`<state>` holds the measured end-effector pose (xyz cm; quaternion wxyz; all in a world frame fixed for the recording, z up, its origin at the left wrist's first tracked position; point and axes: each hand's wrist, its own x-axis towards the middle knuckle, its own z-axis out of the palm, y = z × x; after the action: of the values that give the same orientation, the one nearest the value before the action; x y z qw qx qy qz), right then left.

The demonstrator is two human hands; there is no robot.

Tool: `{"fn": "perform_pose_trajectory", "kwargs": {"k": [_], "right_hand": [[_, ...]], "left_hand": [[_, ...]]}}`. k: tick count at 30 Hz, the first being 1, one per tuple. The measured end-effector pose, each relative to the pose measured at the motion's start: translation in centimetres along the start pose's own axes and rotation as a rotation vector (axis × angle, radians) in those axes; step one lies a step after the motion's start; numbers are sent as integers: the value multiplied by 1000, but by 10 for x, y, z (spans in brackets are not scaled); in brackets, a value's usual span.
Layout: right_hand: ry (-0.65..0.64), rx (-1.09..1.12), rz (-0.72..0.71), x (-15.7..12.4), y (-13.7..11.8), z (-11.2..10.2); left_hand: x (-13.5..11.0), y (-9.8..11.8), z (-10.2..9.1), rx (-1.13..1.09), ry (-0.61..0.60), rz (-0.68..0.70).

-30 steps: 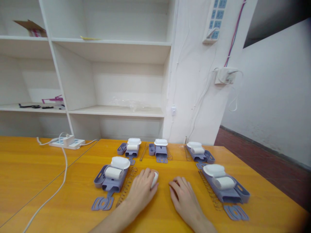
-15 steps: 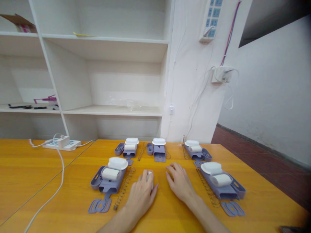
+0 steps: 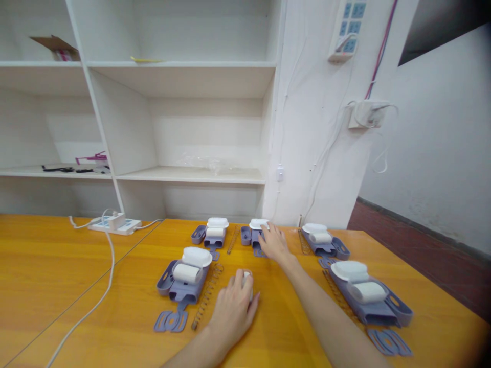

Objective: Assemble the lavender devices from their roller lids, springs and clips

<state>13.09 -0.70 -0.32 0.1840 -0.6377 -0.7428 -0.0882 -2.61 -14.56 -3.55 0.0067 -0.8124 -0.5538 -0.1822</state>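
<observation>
While the left hand (image 3: 235,306) curls round a white roll (image 3: 248,280) on the bench (image 3: 280,317), the right hand (image 3: 274,242), its grip unclear, overlaps the rear-middle purple housing (image 3: 255,236). Four other part sets (image 3: 184,292) lie seemingly unassembled.

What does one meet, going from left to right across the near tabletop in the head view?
Thin white cable, open purple plastic tray, hollow purple plastic box, coiled metal spring, left hand, right forearm, second coiled spring, second hollow box, second open tray.
</observation>
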Motion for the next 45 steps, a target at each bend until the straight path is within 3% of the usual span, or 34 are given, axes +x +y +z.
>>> {"fn": "perform_pose_trajectory", "kwargs": {"k": [7,17,28,37,45], "right_hand": [[-73,-5,3,31,12,8],[-24,-45,-9,29,4,-2],[-13,-43,13,2,0,-8],[8,-41,92,6,-7,-4],[90,-108,145,-38,31,-31]], "left_hand": [[-1,3,-1,-27,0,5],[-3,3,-7,-35,-4,14],[0,2,-4,9,11,-13],[0,-1,0,-12,33,-11],[5,0,-3,-22,31,-86]]}}
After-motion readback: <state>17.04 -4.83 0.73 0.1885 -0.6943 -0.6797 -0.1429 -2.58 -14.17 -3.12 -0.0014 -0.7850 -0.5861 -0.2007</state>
